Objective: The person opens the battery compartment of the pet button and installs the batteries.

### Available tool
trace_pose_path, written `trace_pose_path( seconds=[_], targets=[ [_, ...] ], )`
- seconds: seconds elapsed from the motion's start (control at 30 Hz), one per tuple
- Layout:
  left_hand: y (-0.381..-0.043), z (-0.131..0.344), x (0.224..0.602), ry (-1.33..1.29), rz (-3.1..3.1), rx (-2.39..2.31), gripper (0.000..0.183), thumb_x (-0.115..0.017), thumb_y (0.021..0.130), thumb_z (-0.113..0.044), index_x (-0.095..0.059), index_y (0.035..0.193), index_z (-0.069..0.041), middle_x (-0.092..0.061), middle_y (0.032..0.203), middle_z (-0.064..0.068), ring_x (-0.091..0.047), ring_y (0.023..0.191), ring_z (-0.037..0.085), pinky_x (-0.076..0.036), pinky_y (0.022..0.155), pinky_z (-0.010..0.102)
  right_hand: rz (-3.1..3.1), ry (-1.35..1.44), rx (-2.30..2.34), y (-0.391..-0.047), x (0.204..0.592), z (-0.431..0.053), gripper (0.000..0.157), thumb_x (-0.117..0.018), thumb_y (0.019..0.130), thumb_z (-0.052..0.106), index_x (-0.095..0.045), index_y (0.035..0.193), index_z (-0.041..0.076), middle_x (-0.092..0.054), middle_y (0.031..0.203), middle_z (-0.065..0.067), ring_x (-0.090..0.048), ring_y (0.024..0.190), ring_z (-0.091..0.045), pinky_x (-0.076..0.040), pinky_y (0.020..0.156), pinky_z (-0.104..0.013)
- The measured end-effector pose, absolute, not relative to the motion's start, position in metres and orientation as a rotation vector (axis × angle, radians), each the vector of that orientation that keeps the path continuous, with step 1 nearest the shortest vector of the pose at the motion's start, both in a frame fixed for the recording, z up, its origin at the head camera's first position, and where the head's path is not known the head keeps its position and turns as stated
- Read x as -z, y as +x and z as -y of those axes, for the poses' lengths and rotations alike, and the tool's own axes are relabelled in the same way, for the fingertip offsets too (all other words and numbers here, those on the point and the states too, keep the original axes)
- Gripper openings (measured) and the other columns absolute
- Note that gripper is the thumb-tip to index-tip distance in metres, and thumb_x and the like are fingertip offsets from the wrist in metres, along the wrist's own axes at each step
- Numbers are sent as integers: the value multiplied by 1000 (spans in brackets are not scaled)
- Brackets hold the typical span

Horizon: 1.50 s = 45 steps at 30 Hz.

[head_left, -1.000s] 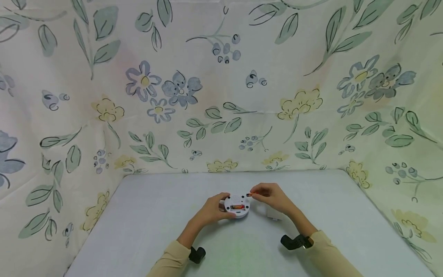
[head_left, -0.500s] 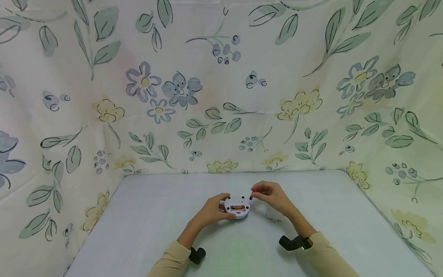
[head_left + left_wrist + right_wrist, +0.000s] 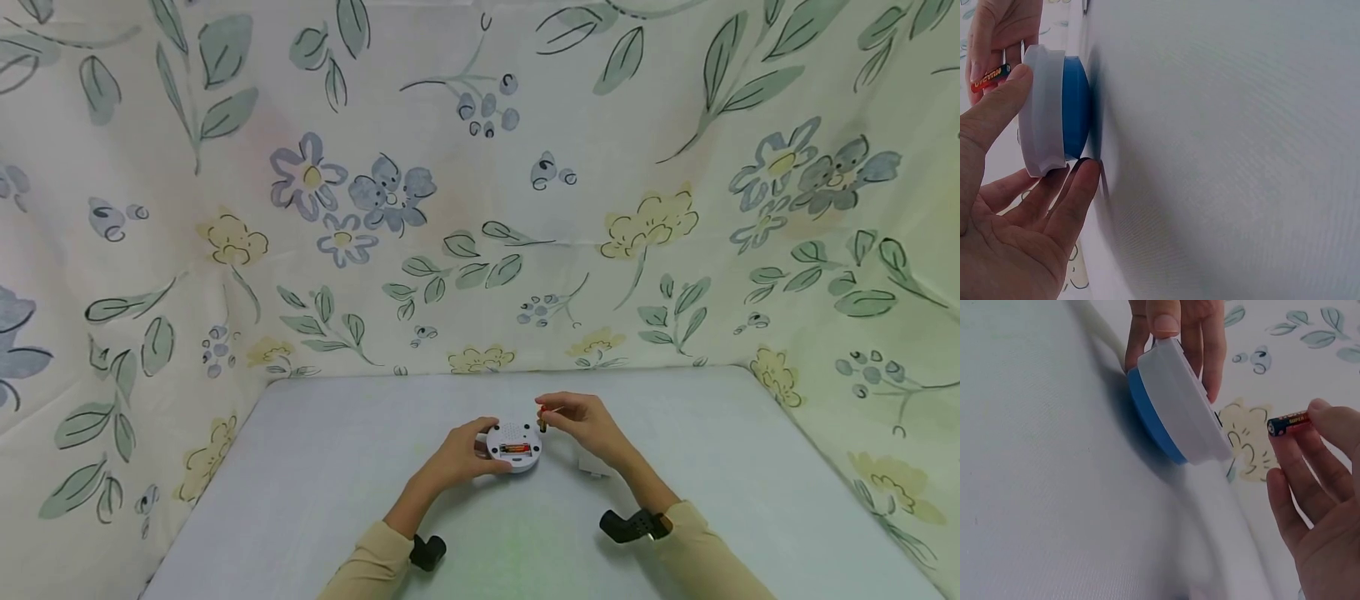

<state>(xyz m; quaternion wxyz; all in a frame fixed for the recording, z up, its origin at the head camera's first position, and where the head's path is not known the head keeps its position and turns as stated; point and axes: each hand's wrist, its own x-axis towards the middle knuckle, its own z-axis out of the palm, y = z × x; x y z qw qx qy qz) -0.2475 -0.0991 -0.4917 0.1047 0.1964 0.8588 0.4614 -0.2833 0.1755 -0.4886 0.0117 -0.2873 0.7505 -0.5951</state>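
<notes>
My left hand [image 3: 456, 454] grips a round white device [image 3: 513, 432] by its left side, thumb and fingers on opposite edges. Speaker holes, small dark feet and a battery compartment with one red battery [image 3: 515, 448] in it show on the upturned face. The underside is blue, as the left wrist view shows on the device [image 3: 1044, 112]. Just beyond the device's upper right edge, my right hand [image 3: 587, 423] pinches a second red-and-black battery [image 3: 1290, 423] between thumb and fingertips. In the head view this battery stands nearly upright, apart from the compartment.
A small white flat piece with a tab [image 3: 594, 464] lies on the white table [image 3: 337, 467], partly under the right forearm. Behind the table's far edge hangs a floral cloth [image 3: 480, 192]. Black wrist cameras [image 3: 428, 553] sit on both wrists.
The battery in my right hand has turned from lying level to nearly upright. The right hand has shifted slightly left; the left hand and the device have stayed put.
</notes>
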Motion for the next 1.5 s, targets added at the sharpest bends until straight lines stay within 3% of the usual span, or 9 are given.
trace_pose_path(
  seconds=[0.13, 0.43, 0.73, 1.03, 1.27, 1.5],
  targets=[
    [-247, 100, 491, 576, -2532, -1357, 78, -87, 84, -26, -49, 146, 0, -58, 137, 14, -64, 109, 27, -55, 89, 41, -2304, -916, 1883, -282, 488, -172, 20, -68, 98, 4, -70, 118, 3, -70, 108, -17, -70, 95, -30, -57, 84, -33],
    [-246, 100, 492, 594, -2537, -1356, 76, -87, 85, -25, -50, 145, 1, -58, 137, 14, -65, 109, 27, -55, 89, 40, -2318, -932, 1823, -283, 489, -164, 23, -70, 97, 5, -69, 119, -3, -69, 114, -22, -69, 98, -28, -56, 85, -32],
    [-247, 100, 491, 608, -2533, -1367, 75, -86, 85, -25, -49, 145, 1, -58, 136, 14, -65, 109, 28, -56, 87, 39, -2309, -1008, 1781, -283, 486, -154, 25, -70, 97, 4, -66, 116, -10, -72, 108, -10, -70, 98, -28, -57, 85, -34],
    [-246, 100, 490, 625, -2525, -1379, 74, -86, 86, -24, -49, 144, 3, -59, 135, 14, -65, 108, 28, -56, 87, 39, -2276, -1079, 1743, -282, 486, -145, 18, -70, 96, 3, -72, 115, 1, -72, 107, -9, -70, 96, -26, -57, 85, -35],
    [-246, 101, 491, 630, -2525, -1373, 74, -86, 86, -25, -49, 144, 2, -59, 134, 13, -65, 109, 28, -56, 87, 38, -2243, -1109, 1738, -279, 486, -138, 19, -69, 96, -1, -69, 114, -8, -72, 106, -13, -69, 94, -27, -57, 83, -33],
    [-246, 101, 492, 665, -2522, -1394, 73, -86, 86, -24, -50, 143, 3, -60, 133, 13, -66, 108, 28, -56, 85, 36, -2186, -1186, 1709, -279, 488, -134, 17, -69, 96, -1, -71, 112, -5, -72, 106, -16, -69, 92, -28, -57, 81, -34]
  ],
)
